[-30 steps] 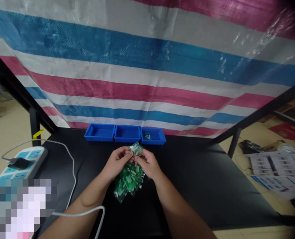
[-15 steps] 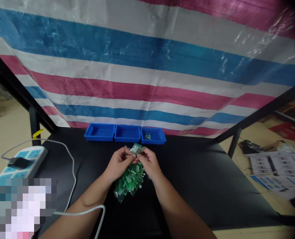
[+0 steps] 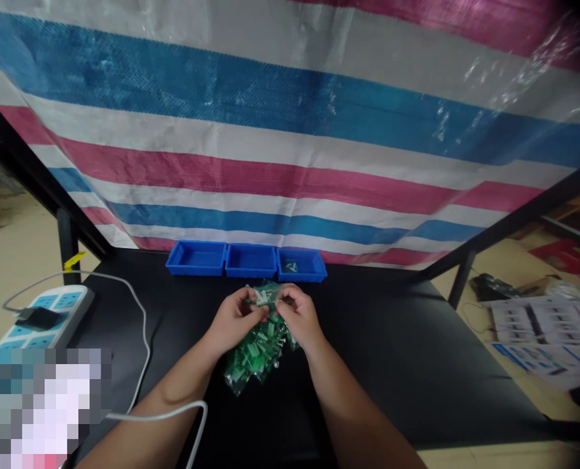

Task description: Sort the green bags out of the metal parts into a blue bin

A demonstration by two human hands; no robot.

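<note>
Between both hands I hold a small clear plastic bag with whitish, screw-like pieces inside. My left hand pinches its left side between thumb and fingers. On the right side, my right hand pinches it the same way. Below the hands lies a pile of green-tinted plastic bags with small parts in them, partly hidden by my fingers. Just beyond the hands stand three blue bins in a row: a left bin, a middle bin and a right bin holding a few small pale pieces.
A white power strip with a black plug sits at the left of the black table. White cable trails beside my left forearm. A striped tarp rises behind the bins. Papers lie off to the right.
My right hand has shifted slightly to the right. The small bag is now spread flatter between my hands, and its contents show more clearly. The pile and bins stay in place.
</note>
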